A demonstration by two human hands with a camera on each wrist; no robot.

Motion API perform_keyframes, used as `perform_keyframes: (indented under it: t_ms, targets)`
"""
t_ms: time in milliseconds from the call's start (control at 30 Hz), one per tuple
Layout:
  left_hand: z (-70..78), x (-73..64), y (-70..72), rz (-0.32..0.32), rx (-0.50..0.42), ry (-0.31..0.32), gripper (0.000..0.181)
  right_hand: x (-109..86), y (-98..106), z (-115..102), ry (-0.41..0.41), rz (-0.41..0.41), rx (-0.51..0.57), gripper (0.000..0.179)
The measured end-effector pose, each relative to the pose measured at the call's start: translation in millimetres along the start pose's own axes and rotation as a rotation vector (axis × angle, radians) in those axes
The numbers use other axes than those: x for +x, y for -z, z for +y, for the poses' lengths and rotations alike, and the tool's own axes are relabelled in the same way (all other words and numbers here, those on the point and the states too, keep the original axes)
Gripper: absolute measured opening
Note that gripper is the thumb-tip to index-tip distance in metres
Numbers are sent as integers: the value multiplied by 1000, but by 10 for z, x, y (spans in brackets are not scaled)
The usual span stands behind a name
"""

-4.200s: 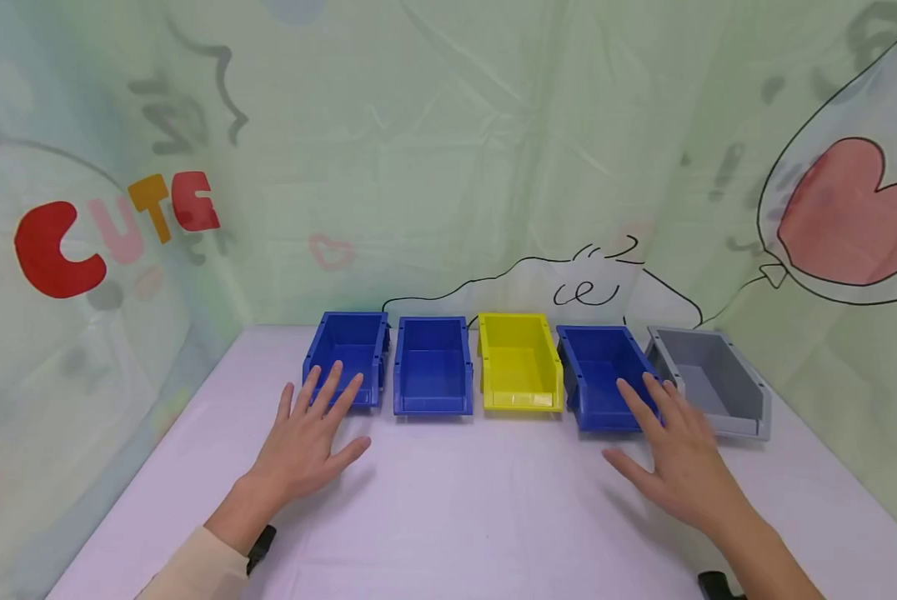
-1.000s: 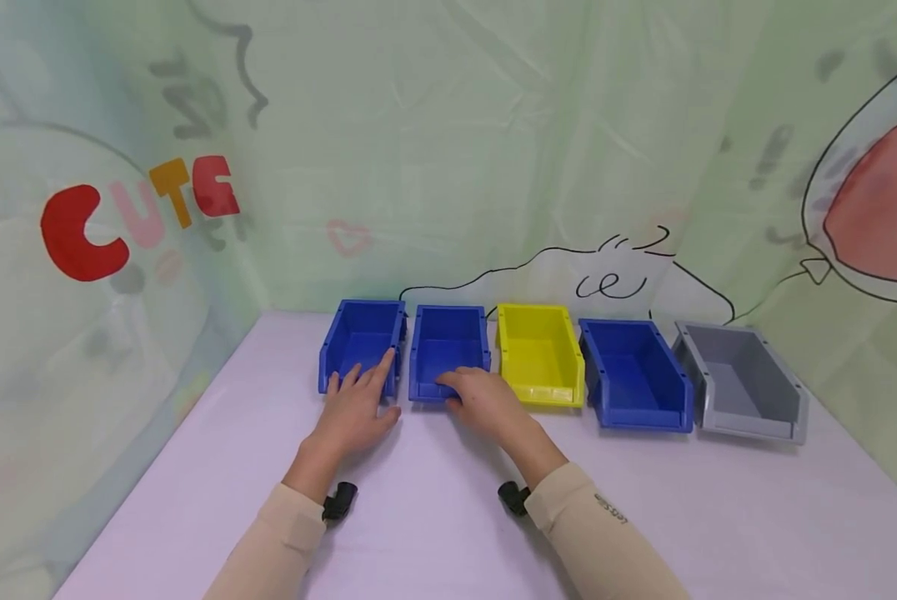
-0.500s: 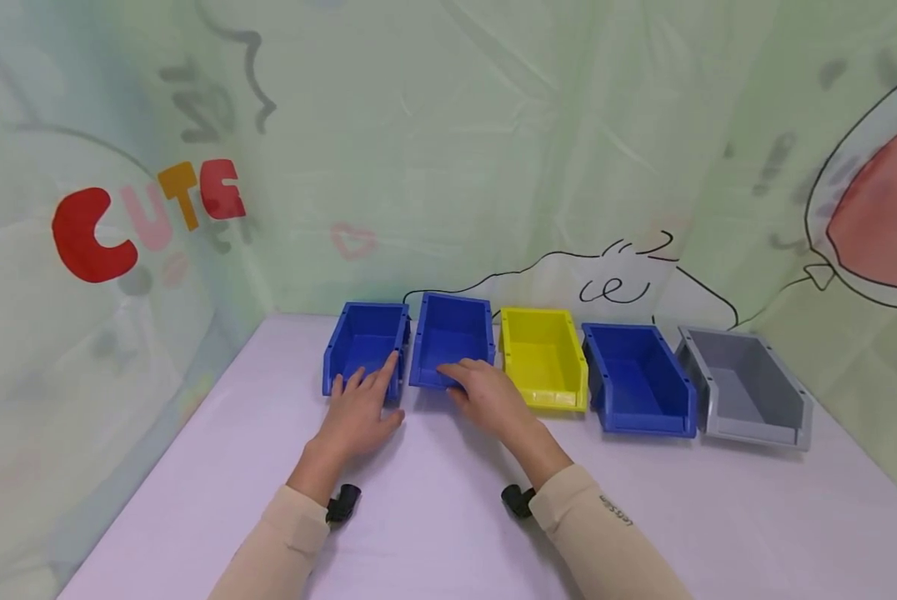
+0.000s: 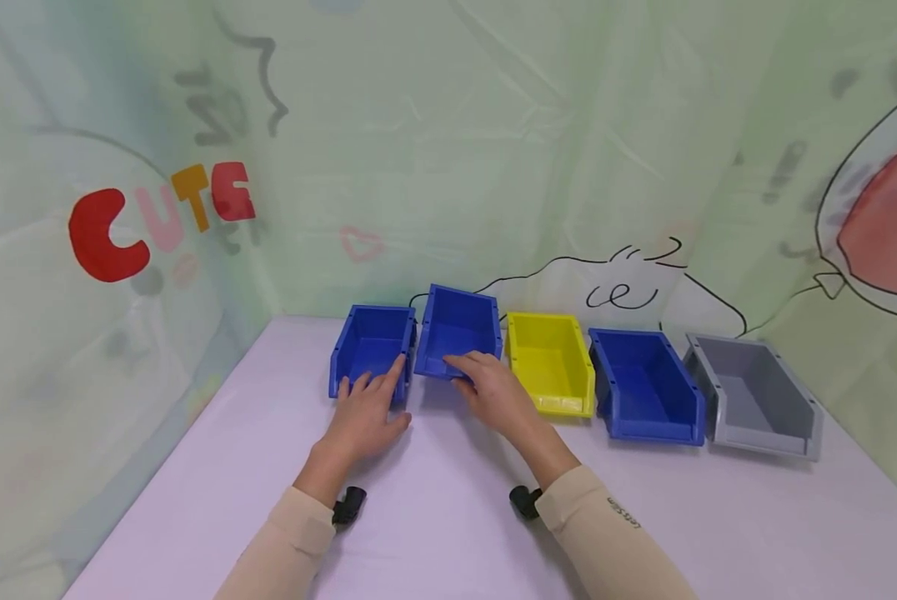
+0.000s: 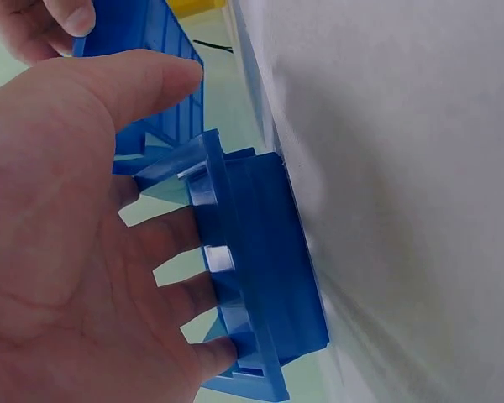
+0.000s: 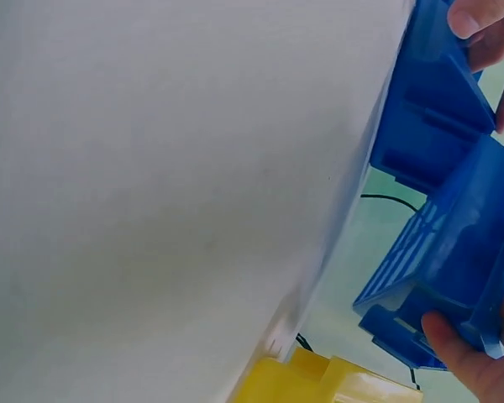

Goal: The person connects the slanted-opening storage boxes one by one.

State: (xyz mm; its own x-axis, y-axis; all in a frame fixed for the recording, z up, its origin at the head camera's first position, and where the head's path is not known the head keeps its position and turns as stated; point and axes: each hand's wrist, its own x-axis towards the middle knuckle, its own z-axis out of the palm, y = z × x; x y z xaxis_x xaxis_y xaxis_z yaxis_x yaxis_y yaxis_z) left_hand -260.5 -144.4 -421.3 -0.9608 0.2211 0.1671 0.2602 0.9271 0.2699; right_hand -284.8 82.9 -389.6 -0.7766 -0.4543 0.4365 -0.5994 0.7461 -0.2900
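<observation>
My right hand (image 4: 497,396) pinches the front lip of the second blue bin (image 4: 459,329), with the thumb (image 6: 454,353) against its underside in the right wrist view. That bin is lifted off the table and tilted, and no contents show in it. My left hand (image 4: 366,421) reaches over the front of the leftmost blue bin (image 4: 379,329), which stands on the table. In the left wrist view, its fairly straight fingers (image 5: 185,298) touch that bin's front rim (image 5: 227,252), while the thumb stays off it.
To the right stand a yellow bin (image 4: 548,367), another blue bin (image 4: 643,387) and a grey bin (image 4: 756,400), all in a row. They rest on a white-covered table (image 4: 448,533). A printed curtain (image 4: 448,167) hangs behind.
Both hands have come in from wide apart to the two left bins. Within the last second, my right hand has raised and tilted the second blue bin; my left hand has hardly moved.
</observation>
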Motion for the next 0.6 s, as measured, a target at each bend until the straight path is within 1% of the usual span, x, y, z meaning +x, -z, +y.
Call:
perform_keyframes:
  t_ms: [133,300,433,600]
  targets:
    - [24,-3,10,-6,-3,0,91,18,-1,3,6,28,36,37]
    - [35,-3,22,-19,-4,3,93,53,-18,21,34,58,77,36]
    - [35,-3,21,-20,-13,5,93,78,-32,37,37,45,91,36]
    - [25,-1,10,-26,-17,11,94,94,-27,46,-4,13,124,36]
